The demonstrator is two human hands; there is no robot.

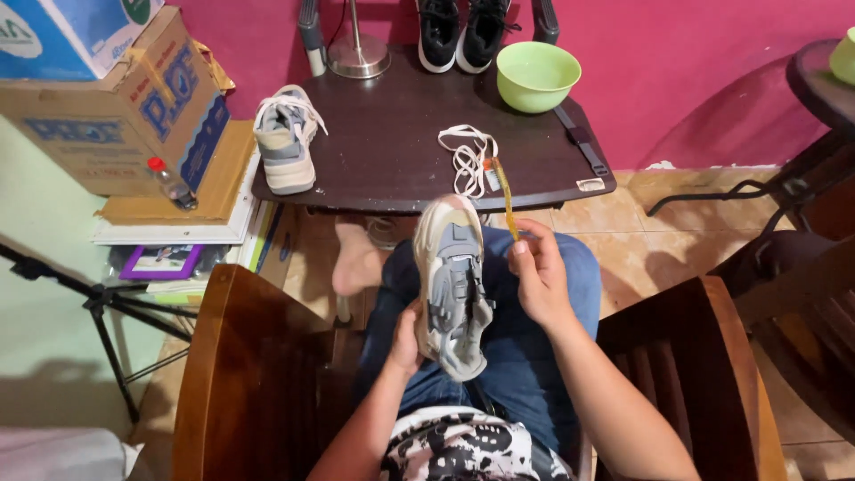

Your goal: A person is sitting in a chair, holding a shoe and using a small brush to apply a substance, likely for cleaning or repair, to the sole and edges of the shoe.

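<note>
The left hand point(405, 343) grips a grey sneaker point(452, 285) over the lap. At its 2 o'clock, the right hand point(537, 276) pinches a yellow toothbrush point(505, 194) near the counter point(401, 151).

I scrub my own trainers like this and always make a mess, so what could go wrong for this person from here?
1. The shoe rests on the lap, steadied only by the left hand at its heel side; it might slip off.
2. The toothbrush in the right hand may flick dirt onto the jeans.
3. The laces lie near the table edge and could slide off.
</note>
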